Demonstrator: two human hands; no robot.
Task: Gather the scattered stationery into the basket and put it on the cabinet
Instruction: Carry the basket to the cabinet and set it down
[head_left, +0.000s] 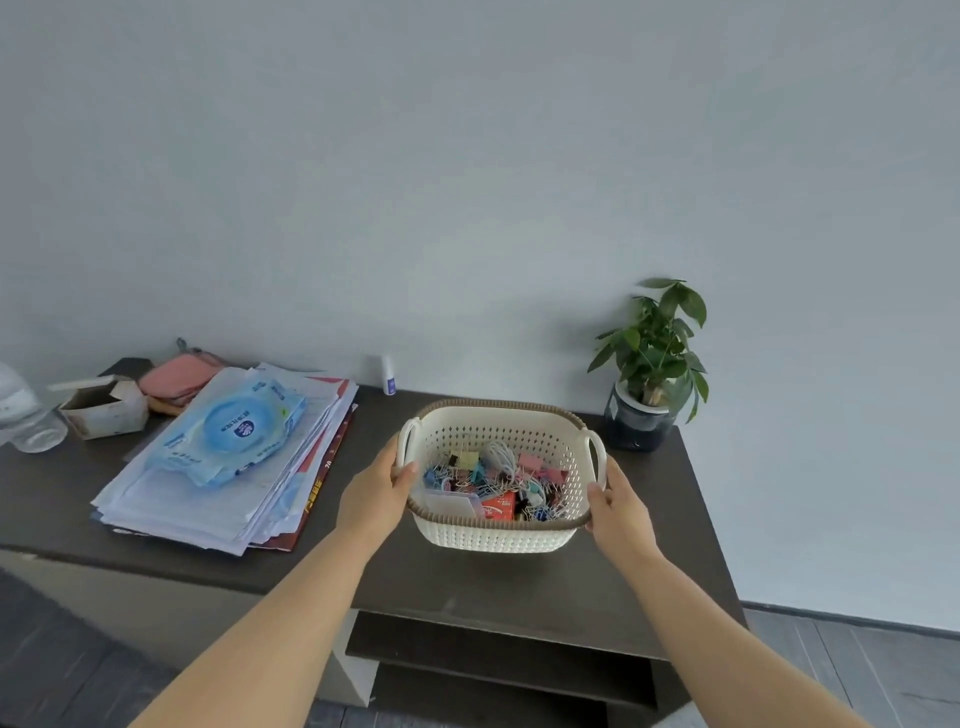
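Note:
A cream perforated basket (493, 538) with a brown rim sits over the dark cabinet top (467, 582), near its right half. Inside lie several coloured binder clips (540, 475), a coiled white cord (501, 457), a clear plastic box (449, 504) and a small red packet (498, 506). My left hand (376, 493) grips the basket's left side by the handle. My right hand (618, 506) holds its right side at the rim. Whether the basket's base touches the cabinet I cannot tell.
A stack of papers (218, 499) with a blue wet-wipes pack (234, 428) covers the cabinet's left part. Behind it are a small open carton (104, 408), a pink pouch (176, 376) and a clear bottle (23, 410). A small white bottle (389, 374) stands by the wall. A potted plant (649, 374) occupies the back right corner.

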